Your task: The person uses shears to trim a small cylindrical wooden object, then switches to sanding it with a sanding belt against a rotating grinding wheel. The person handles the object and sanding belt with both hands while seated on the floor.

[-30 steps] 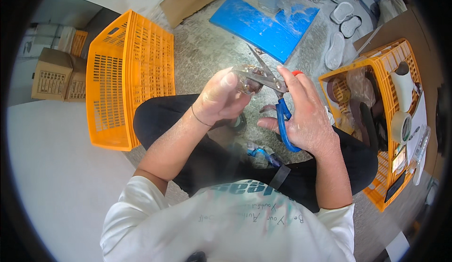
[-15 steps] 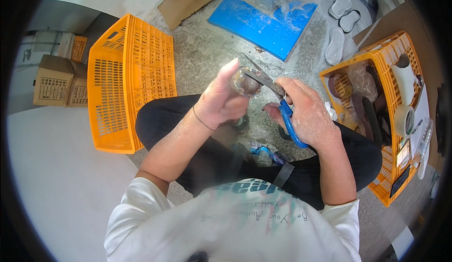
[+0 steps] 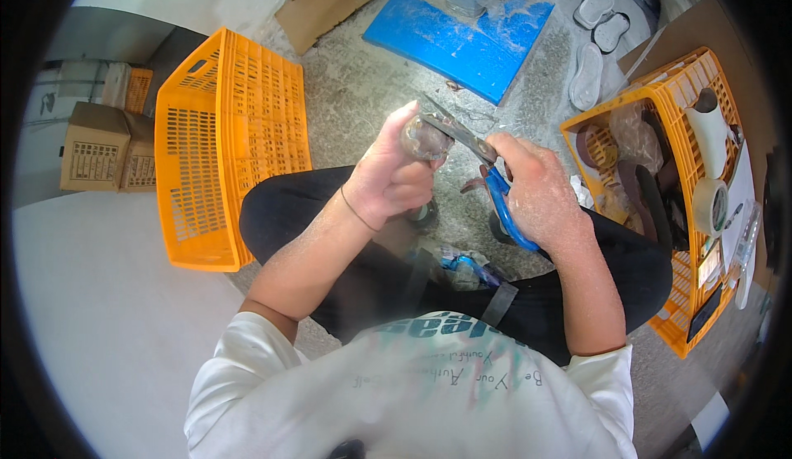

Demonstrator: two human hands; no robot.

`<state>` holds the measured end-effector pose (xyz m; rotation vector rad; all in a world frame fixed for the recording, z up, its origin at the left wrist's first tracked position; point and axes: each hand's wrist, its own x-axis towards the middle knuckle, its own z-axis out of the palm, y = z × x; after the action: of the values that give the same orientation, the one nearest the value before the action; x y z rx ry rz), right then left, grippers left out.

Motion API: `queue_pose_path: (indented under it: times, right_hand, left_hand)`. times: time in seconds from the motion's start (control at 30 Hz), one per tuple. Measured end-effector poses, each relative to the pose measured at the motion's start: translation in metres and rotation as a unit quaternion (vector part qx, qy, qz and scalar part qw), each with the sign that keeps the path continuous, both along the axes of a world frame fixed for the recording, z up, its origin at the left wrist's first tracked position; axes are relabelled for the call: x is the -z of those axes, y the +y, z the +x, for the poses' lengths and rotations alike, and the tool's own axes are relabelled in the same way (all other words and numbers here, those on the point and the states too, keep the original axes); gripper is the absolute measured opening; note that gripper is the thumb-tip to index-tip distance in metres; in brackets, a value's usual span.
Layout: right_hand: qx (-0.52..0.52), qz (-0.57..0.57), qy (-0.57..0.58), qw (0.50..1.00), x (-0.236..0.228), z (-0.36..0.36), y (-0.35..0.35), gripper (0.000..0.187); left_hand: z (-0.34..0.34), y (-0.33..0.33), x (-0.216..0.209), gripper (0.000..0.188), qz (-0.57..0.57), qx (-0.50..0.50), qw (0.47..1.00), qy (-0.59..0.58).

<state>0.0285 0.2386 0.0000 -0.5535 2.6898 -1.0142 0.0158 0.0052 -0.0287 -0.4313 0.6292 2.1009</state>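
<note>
The grey speckled floor (image 3: 346,88) runs as a strip between the tall orange slatted plastic crate (image 3: 221,154) on the left and the hands, and continues beyond them. A second orange slatted plastic crate (image 3: 674,117), filled with mixed items, stands on the right, its nearest edge just beside the person's bent knee. The legs in black trousers (image 3: 305,211) bound the working room on both sides. Ahead lies a flat blue rectangular board (image 3: 462,38) dusted with pale powder, its near corner well apart from the hands.

The two hands work close together but apart, above the floor. The right hand (image 3: 540,191) is wrapped around the blue handles of metal-bladed scissors (image 3: 485,155). The left hand (image 3: 396,166), thumb up, grips a clear, rounded, film-like piece (image 3: 426,141) at its left edge. The narrowly parted blades reach the piece, one lying across its upper part; whether they bite into it cannot be told.
</note>
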Motion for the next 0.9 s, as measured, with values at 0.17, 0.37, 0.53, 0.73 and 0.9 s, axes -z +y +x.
queue_pose_path:
  times: [0.17,0.37,0.53,0.73,0.9]
  right_hand:
    - [0.009,-0.020,0.017,1.000,0.010,0.006,-0.006,0.025]
    - [0.081,-0.136,-0.004,0.987,0.009,0.004,-0.013,0.036]
    - [0.044,-0.170,-0.088,0.980,-0.002,0.004,-0.010,0.055]
    - [0.076,-0.192,-0.138,0.969,-0.008,0.004,-0.013,0.060]
    - [0.078,-0.178,-0.171,0.966,-0.016,0.007,-0.014,0.063]
  left_hand:
    - [-0.001,0.000,0.001,0.073,0.062,-0.031,0.997,-0.027]
    - [-0.004,-0.007,-0.001,0.076,0.064,-0.037,0.997,0.005]
    - [-0.008,-0.010,-0.001,0.075,0.105,-0.038,0.992,0.053]
    - [0.000,0.000,-0.004,0.057,0.126,-0.153,0.977,0.076]
    - [0.002,0.002,-0.002,0.039,0.115,-0.190,0.971,0.087]
